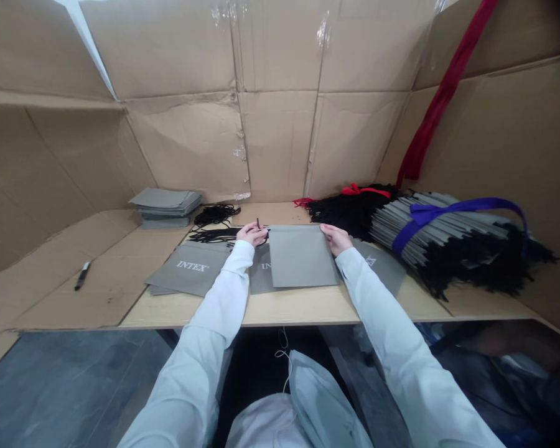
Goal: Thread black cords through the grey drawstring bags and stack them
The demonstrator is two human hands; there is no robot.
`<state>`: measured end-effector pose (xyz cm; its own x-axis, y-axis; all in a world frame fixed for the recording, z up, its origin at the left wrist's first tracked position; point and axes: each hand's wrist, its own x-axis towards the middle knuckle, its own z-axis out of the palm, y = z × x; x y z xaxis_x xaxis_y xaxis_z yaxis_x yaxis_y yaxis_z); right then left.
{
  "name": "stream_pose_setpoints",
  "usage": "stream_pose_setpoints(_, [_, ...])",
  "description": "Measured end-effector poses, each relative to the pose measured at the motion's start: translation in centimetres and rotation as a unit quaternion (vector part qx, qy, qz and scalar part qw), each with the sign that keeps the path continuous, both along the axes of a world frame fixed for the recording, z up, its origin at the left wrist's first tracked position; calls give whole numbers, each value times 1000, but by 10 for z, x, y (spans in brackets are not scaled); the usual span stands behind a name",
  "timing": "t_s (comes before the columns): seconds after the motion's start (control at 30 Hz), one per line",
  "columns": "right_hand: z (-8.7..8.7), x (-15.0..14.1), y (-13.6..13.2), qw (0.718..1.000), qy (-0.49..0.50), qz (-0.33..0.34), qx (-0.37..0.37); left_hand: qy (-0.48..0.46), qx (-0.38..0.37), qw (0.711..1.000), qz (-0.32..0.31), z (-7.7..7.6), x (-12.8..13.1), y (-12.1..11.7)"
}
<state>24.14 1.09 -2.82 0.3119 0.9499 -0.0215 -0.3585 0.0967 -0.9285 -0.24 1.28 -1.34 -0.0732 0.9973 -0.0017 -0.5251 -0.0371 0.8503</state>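
A plain grey fabric pouch (304,256) is held up over the table in front of me. My right hand (336,238) pinches its top right corner. At the top left corner my left hand (252,234) is closed on a thin black cord (258,223); whether those fingers also grip the pouch is hard to see. Beneath and beside the pouch lie grey pieces printed INTEX (191,266), one of them partly covered by it. Several black cords (214,235) are spread just left of my left hand.
Grey pouches stand in a stack (165,205) at back left beside a heap of black cords (217,214). A marker (82,275) lies far left. On the right are a ribbon-tied pouch bundle (443,236) and a black cord bundle (354,205). Cardboard walls (280,137) enclose the table.
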Motion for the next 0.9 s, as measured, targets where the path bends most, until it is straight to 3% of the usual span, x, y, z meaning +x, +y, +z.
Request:
stream_pose_setpoints(0.2, [-3,-7,0,996,47,66,-37,-67,-42,995,-58,11,3,-6])
stream_pose_setpoints(0.3, [-3,-6,0,993,47,100,-51,-73,-59,990,-105,13,3,-9])
stream_pose_setpoints(0.43, [-3,-4,0,990,63,113,-58,-66,-81,987,-120,15,2,-11])
stream_pose_setpoints(0.73, [-1,-4,-2,995,58,55,-59,-43,-9,998,-52,14,0,-9])
stream_pose_setpoints(0.9, [0,-4,-3,998,50,-10,-43,54,-16,998,10,13,-5,-4])
